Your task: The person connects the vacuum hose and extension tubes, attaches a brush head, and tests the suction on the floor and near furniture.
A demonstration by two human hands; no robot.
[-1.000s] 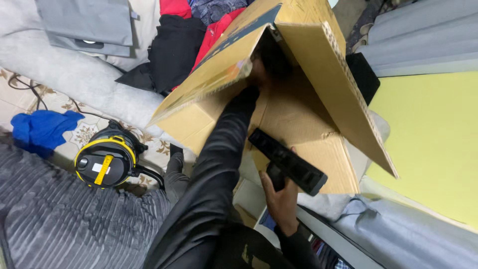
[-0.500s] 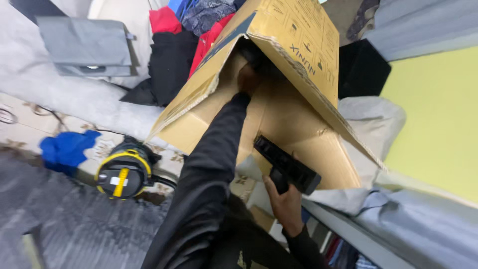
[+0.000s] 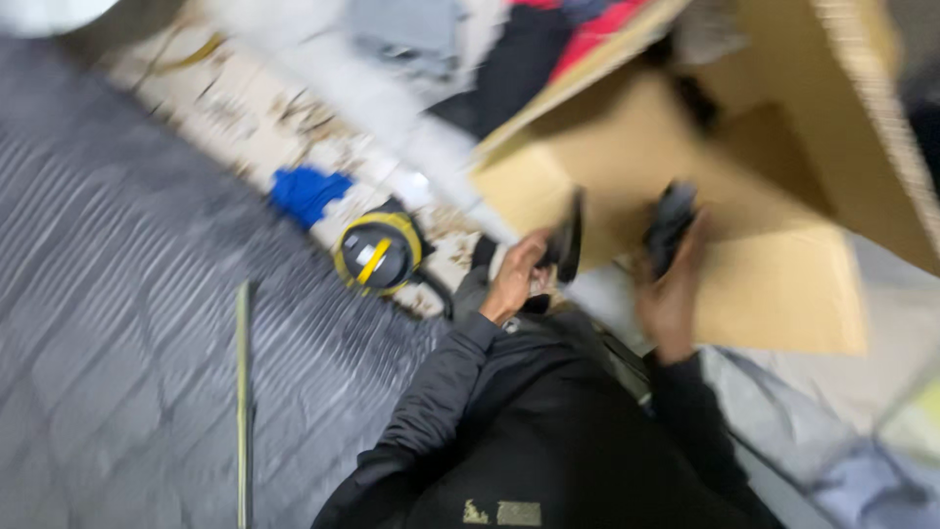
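Both hands are right at the mouth of the big cardboard box (image 3: 774,284); the left hand (image 3: 514,276) is curled around a thin dark flat piece (image 3: 570,238), pinching it by its lower edge, and the right hand (image 3: 669,294) is wrapped around a chunky black tool (image 3: 669,227) held upright just in front of the box (everything is pretty blurred, so I can't tell exactly what either one is). My guess at the risk: that flat piece is held only by the fingertips, so it could slip and drop; the box flap also looks like it could sag onto the hands. Floor-wise, there's a grey ribbed mat (image 3: 127,323), a yellow and black earmuff set (image 3: 377,253), a blue cloth (image 3: 305,191), and piled clothes (image 3: 548,49) behind.
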